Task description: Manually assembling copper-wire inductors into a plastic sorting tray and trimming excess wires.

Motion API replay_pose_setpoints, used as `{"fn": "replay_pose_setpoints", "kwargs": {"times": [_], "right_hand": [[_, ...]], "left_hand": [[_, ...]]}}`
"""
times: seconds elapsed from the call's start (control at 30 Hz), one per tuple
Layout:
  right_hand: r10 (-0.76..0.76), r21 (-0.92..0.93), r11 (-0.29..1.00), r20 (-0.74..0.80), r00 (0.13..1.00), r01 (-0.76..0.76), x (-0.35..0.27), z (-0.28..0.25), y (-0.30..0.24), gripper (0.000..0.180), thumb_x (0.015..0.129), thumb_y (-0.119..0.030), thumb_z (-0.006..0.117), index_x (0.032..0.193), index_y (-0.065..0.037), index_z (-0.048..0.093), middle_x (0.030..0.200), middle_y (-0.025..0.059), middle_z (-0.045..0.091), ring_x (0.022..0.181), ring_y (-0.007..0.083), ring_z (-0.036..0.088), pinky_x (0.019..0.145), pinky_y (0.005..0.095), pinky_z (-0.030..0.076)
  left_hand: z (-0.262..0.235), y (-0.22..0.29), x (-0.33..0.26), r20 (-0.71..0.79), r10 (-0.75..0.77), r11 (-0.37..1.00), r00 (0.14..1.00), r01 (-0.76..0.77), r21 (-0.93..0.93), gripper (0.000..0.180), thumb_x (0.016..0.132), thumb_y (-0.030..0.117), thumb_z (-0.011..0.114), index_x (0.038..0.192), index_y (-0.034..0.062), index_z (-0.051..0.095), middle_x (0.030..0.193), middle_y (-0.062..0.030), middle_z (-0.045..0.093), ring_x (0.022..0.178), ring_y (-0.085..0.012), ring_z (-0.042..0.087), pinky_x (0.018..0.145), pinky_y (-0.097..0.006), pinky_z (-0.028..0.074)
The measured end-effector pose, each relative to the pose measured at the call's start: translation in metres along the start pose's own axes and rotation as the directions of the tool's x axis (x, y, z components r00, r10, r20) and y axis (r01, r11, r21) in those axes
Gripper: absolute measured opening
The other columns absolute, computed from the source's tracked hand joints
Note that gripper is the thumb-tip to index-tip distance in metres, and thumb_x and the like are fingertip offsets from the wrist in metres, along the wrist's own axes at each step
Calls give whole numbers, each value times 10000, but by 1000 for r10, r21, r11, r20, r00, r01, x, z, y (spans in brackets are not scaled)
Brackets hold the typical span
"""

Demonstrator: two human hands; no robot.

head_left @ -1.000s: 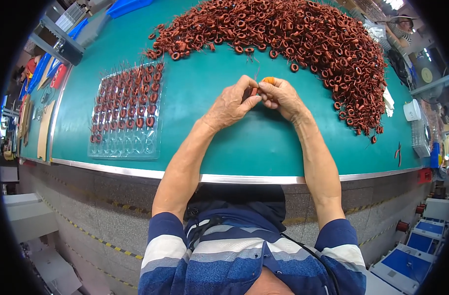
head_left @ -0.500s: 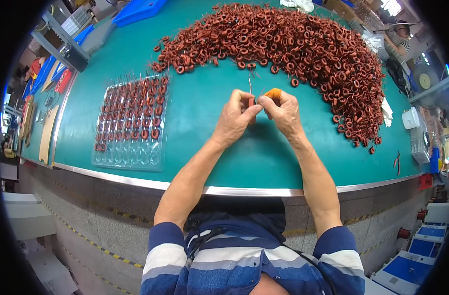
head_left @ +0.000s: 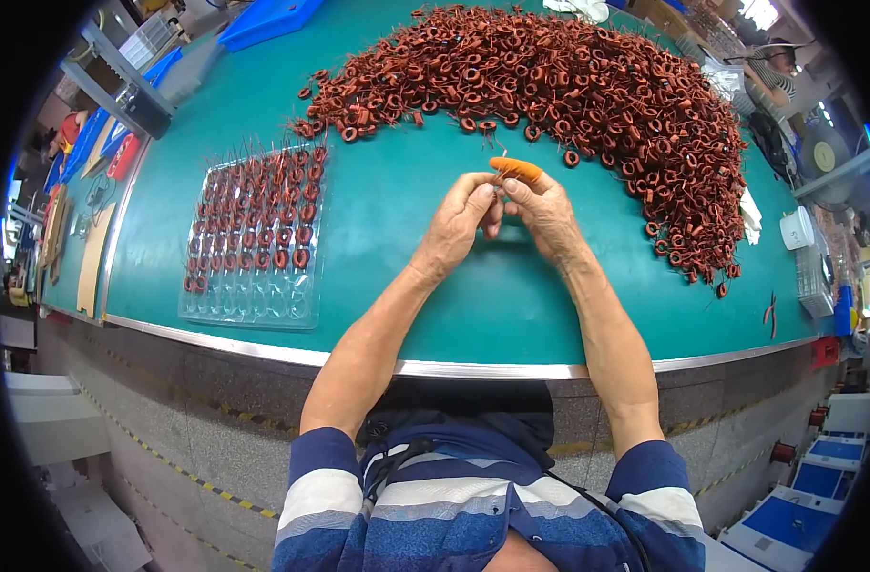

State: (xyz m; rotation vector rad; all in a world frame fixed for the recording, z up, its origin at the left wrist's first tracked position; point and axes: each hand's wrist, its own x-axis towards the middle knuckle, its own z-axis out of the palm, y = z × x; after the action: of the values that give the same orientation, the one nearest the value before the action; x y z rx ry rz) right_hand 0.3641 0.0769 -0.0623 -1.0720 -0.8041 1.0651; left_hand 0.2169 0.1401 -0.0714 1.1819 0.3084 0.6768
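Above the middle of the table, my left hand and my right hand meet with closed fingertips around one small wire-wound ring coil. Most of the coil is hidden by the fingers; a thin wire lead sticks up from it. An orange finger cover sits on my right index finger, which lies across the top of the coil. To the left lies a clear plastic tray with rows of red-brown ring coils, wires up, and uncovered pockets along its near side. A large heap of similar coils curves beyond my hands.
The green table has a metal front edge. Pliers lie at the right, near a white tub. A blue tray is at the far left. Another person sits at the far right.
Both hands have turned and drawn closer at the coil. My right index finger with its orange cover now stretches leftward over the top, and the wire lead's angle has shifted.
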Motion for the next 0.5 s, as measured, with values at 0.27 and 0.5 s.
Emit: {"fn": "replay_pose_setpoints", "kwargs": {"times": [0.27, 0.5], "right_hand": [[-96, -237, 968, -29, 995, 87, -1, -6, 3, 286, 847, -216, 720, 1040, -17, 648, 800, -3, 630, 635, 58, 504, 547, 185, 395], [25, -334, 941, -78, 997, -49, -3, 20, 12, 279, 870, -240, 676, 1020, -9, 633, 785, 11, 615, 618, 56, 550, 506, 178, 423]], "left_hand": [[5, -5, 1, -161, -28, 952, 987, 75, 298, 176, 982, 163, 468, 1028, 12, 546, 750, -24, 546, 648, -91, 515, 571, -234, 423], [-7, -19, -12, -233, 302, 786, 924, -103, 610, 214, 954, 198, 487, 1001, 4, 562, 748, -137, 649, 640, -231, 640, 592, -362, 501]]}}
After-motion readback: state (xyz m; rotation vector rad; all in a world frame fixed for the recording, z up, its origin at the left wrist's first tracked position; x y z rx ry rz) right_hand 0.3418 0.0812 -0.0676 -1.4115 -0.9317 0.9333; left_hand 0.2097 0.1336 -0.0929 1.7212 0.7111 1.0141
